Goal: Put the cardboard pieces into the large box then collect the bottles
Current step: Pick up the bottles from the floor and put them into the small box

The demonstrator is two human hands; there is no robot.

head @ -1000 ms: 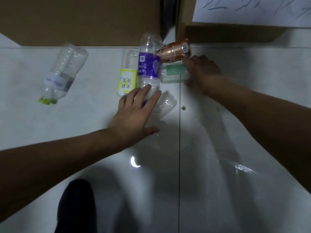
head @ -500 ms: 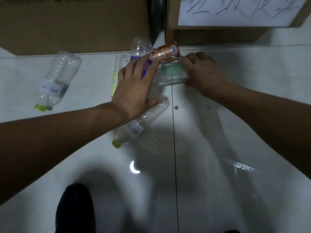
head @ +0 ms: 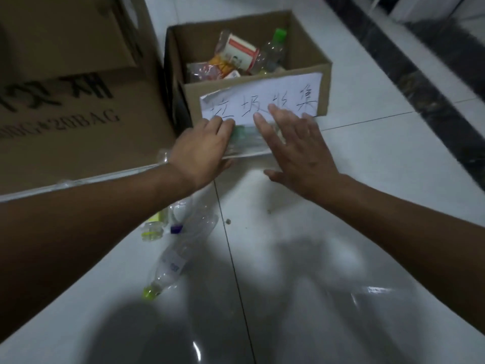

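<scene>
As our left hand [head: 202,151] and right hand [head: 296,148] face each other with fingers straight and a little spread, we squeeze a clear bottle [head: 248,140] between them. Neither hand curls round it; palms and fingers only press its sides. Its label looks green, blur hides the rest, and we cannot tell whether it is off the floor [head: 354,245].

Our fingertips lie in front of the near wall of the small box [head: 325,82], over the lower edge of the paper [head: 262,101] fixed there with handwritten characters. Inside that box lie wrappers, a red-and-white cup [head: 240,49] and a green-capped bottle [head: 275,51].

Just beside it, on its left, stands the large box [head: 78,122], printed in dark letters, its near wall passing behind our left forearm.

Nearer to us on the white floor, beside a tile seam, a loose bottle [head: 172,261] lies with its yellow-green cap toward us. Beyond it, partly hidden by the forearm, more bottles [head: 168,224] bunch together, one with a purple cap. A dark strip [head: 420,88] runs along the floor's right edge.
</scene>
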